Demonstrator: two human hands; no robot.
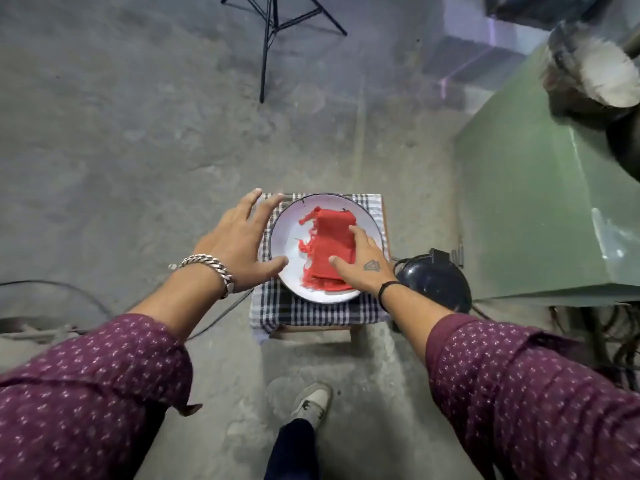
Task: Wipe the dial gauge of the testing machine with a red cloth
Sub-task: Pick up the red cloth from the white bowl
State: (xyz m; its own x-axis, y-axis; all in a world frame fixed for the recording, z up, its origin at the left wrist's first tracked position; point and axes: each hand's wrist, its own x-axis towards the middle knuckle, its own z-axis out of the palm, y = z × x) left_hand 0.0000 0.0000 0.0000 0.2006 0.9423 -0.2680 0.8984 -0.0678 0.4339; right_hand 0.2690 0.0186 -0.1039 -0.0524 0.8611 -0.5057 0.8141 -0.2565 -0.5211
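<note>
**Two hands at a plate, red cloth inside**

Bare grey concrete floor [121,140] all around, stained and dusty, with a dark cable [86,296] curving across it at the left. Black tripod legs [273,26] at the top, well apart from everything else.

Left hand [239,237] next, palm down, fingers spread wide and holding nothing. Thumb tip at the plate's left rim; whether touching or just above, cannot tell. Chunky silver bracelet [211,268] on that wrist, maroon dotted sleeve [86,393] behind it.

Centre: small wooden stool [355,332] draped with a black-and-white checked towel [311,311]. On the towel, a white enamel plate [287,237] with a dark rim. Cloth [329,244] lying in the plate's right half: bright red, coarse weave, folded to a rough oblong, its left edge frayed into loose ragged threads. Flat on the plate, not lifted.

Right hand [363,263] resting on the cloth's right side, fingers loosely apart and laid flat on the fabric, thumb on its lower part; no pinch visible. Small tattoo on the back of the hand, thin black band [384,289] at the wrist.

Below, one pale shoe [313,401] and a dark trouser leg on the floor.

Just right of the stool, a round black object [436,282] on the floor, kind unclear. Far right, a large green metal cabinet [526,209], with blurred shapes above it too smeared to name.
</note>
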